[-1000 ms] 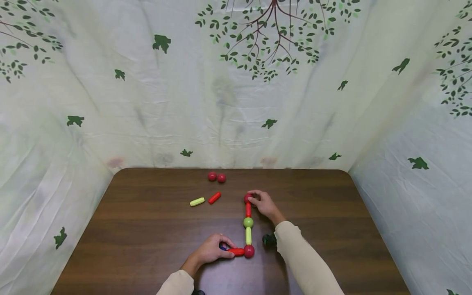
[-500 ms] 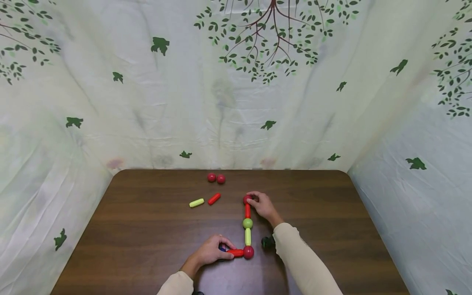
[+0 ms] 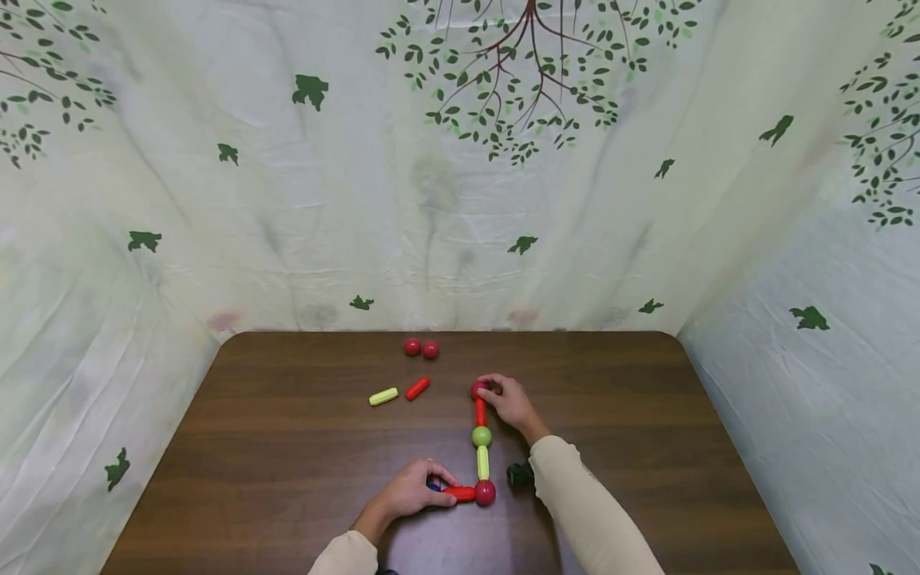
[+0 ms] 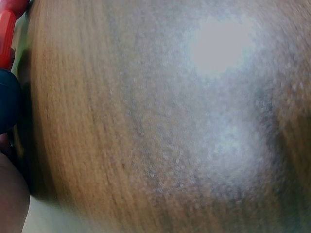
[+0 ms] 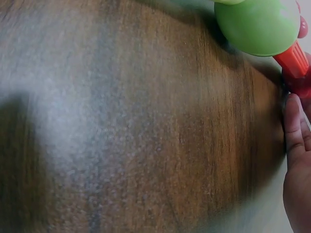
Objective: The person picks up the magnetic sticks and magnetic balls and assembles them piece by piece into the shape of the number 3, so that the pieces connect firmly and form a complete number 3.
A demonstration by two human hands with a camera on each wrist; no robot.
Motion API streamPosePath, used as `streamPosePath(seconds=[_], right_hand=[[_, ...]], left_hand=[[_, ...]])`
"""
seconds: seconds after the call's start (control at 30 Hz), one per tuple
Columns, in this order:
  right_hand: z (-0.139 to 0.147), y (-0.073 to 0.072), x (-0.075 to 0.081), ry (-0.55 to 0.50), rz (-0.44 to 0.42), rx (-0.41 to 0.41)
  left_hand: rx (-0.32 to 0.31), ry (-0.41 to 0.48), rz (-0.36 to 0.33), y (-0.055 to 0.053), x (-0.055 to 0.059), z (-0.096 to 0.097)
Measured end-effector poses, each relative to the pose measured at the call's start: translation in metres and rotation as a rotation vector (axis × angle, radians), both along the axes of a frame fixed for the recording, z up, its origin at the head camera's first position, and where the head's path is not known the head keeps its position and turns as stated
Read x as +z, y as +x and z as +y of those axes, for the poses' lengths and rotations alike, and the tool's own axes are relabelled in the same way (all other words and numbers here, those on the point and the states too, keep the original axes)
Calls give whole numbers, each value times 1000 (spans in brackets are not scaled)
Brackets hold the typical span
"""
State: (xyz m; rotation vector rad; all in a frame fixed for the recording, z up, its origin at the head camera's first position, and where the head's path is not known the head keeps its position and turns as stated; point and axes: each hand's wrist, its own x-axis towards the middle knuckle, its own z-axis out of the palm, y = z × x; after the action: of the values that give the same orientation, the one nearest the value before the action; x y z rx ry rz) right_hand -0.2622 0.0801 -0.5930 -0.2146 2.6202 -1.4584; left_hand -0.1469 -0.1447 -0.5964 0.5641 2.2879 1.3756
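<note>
In the head view, an L-shaped chain of toy balls and rods lies on the table. My left hand [image 3: 413, 489] grips the blue ball [image 4: 8, 102] at its left end; fingers mostly cover that ball from above. A red rod [image 3: 463, 494] runs from there to the red corner ball [image 3: 485, 493]. Farther along come a yellow-green rod [image 3: 483, 463], a green ball [image 3: 481, 437] and a second red rod [image 3: 480, 413]. At the far end, my right hand [image 3: 512, 403] pinches another red ball [image 3: 476, 390] between thumb and fingers.
Two loose red balls [image 3: 413, 346] sit near the back edge of the brown table [image 3: 287, 447]. Closer in lie a loose yellow-green rod [image 3: 383, 397] and a loose red rod [image 3: 418, 389]. A patterned white cloth [image 3: 446, 271] hangs behind and at both sides.
The chain's far end has shifted slightly left along with my right hand. My left hand and the corner ball stay nearly in place.
</note>
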Motion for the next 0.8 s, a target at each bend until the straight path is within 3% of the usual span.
streamPosePath(seconds=[0.27, 0.8], right_hand=[[3, 3, -2, -14, -21, -22], [5, -2, -8, -46, 65, -1]], left_hand=[[7, 0, 19, 1, 1, 2], [8, 56, 32, -1, -4, 2]])
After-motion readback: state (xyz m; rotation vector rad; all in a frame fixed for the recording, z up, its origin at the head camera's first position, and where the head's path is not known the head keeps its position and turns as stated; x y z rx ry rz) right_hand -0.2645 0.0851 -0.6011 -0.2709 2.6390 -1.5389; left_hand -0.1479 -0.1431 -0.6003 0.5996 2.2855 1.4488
